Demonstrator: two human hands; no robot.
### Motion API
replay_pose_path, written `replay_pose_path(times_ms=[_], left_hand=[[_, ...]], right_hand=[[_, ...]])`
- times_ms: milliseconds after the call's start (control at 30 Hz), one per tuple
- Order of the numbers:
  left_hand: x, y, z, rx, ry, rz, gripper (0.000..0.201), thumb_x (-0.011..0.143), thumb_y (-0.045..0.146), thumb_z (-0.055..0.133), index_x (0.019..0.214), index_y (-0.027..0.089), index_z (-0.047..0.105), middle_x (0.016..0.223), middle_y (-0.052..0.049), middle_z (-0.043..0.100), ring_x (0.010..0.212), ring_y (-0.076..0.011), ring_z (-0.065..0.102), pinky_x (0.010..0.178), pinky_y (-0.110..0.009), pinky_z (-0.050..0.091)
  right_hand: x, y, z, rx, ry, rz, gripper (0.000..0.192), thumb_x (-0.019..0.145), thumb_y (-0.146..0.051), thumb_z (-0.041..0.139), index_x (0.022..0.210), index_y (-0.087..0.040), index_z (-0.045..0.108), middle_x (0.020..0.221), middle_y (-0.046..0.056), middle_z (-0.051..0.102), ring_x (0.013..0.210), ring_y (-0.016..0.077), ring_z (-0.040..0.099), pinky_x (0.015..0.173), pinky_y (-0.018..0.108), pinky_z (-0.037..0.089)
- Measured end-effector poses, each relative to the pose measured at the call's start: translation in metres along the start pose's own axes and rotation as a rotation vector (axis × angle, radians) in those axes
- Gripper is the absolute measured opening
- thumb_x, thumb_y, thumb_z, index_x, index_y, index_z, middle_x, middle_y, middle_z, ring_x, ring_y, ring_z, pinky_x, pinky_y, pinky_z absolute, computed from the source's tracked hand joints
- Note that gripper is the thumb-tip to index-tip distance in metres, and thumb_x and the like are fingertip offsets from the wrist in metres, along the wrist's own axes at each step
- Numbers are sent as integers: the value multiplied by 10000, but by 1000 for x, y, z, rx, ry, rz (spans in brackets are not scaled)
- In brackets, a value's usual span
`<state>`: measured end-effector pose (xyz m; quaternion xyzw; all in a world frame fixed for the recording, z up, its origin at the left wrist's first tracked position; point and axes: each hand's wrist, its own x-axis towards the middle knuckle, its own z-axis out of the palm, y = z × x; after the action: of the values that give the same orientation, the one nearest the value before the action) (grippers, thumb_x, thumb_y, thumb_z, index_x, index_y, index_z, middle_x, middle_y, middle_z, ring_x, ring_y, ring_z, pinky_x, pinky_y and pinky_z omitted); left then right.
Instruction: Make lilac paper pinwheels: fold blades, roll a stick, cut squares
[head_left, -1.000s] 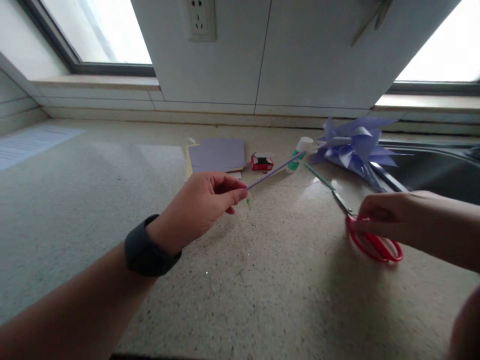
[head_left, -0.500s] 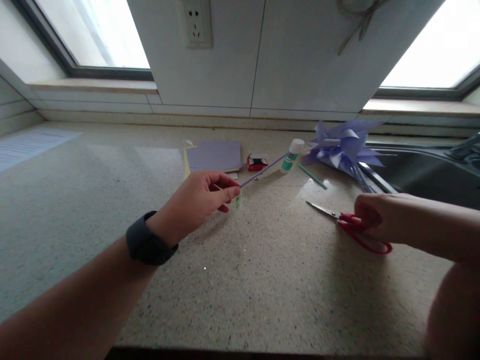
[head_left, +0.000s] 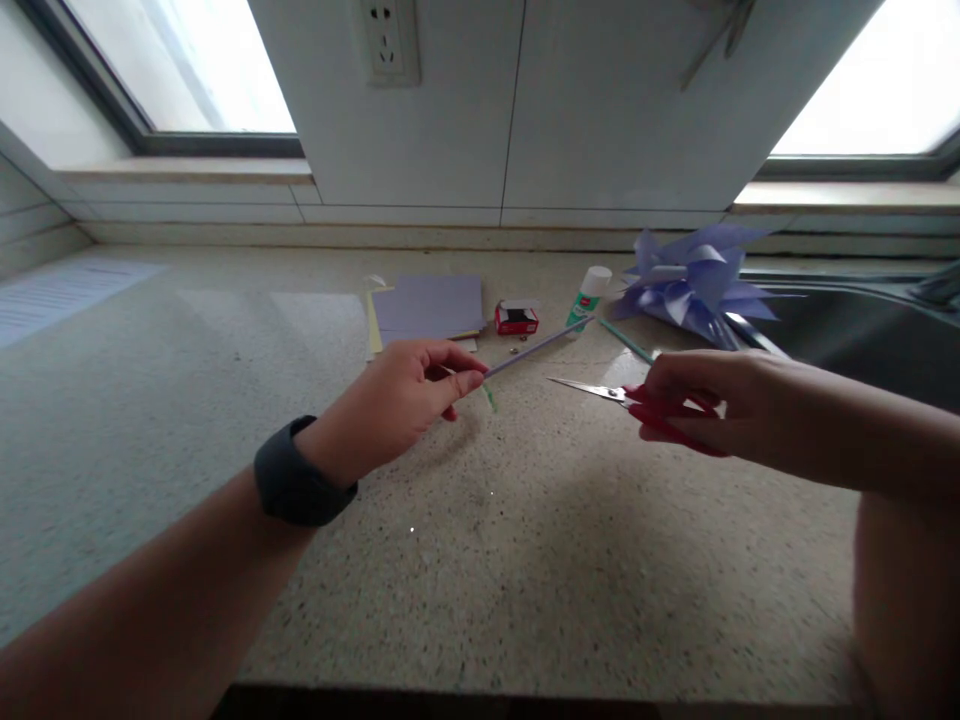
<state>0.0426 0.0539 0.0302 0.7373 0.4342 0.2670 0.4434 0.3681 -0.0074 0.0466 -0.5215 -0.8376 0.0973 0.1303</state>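
My left hand [head_left: 431, 385] pinches one end of a thin purple stick [head_left: 536, 350] between thumb and fingers. The stick slants up and right, its far tip overlapping the glue stick [head_left: 589, 295] in view. Just below the fingertips shows a small green strip [head_left: 490, 397]; whether it hangs from the hand I cannot tell. My right hand [head_left: 697, 395] grips red-handled scissors [head_left: 596, 389], blades together and pointing left toward the stick. A green stick [head_left: 626, 341] lies on the counter behind the scissors.
Purple paper sheets [head_left: 429, 308] and a small red box [head_left: 516, 318] lie toward the back of the counter [head_left: 525, 600]. Purple paper pinwheels [head_left: 694, 275] rest beside the metal sink [head_left: 847, 330]. A printed sheet [head_left: 67, 290] is at far left.
My right hand has lifted the scissors and brought them left, closer to the purple stick. The left hand has barely shifted; the green strip below it now tilts.
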Motion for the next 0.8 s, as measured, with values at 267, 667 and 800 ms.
replay_pose_path(times_ms=[267, 667, 800], left_hand=[[-2, 5, 5, 47, 21, 22, 196, 893, 321, 662, 994, 170, 736, 826, -25, 715, 599, -114, 593, 551, -231, 463], [-5, 5, 12, 43, -37, 55, 182, 904, 318, 656, 988, 175, 733, 841, -23, 702, 608, -101, 575, 527, -199, 472], [-5, 6, 14, 51, -49, 54, 187, 902, 321, 654, 993, 179, 733, 853, -23, 702, 613, -104, 577, 531, -204, 481]], right_hand=[[17, -25, 12, -145, -89, -83, 357, 886, -583, 601, 851, -232, 657, 720, 26, 623, 591, 166, 551, 539, 310, 407], [19, -30, 17, -161, -59, -91, 346, 885, -585, 605, 828, -245, 626, 712, 14, 588, 595, 159, 518, 545, 295, 370], [20, -30, 17, -161, -75, -113, 361, 883, -595, 605, 827, -240, 632, 709, 11, 589, 599, 157, 512, 552, 291, 353]])
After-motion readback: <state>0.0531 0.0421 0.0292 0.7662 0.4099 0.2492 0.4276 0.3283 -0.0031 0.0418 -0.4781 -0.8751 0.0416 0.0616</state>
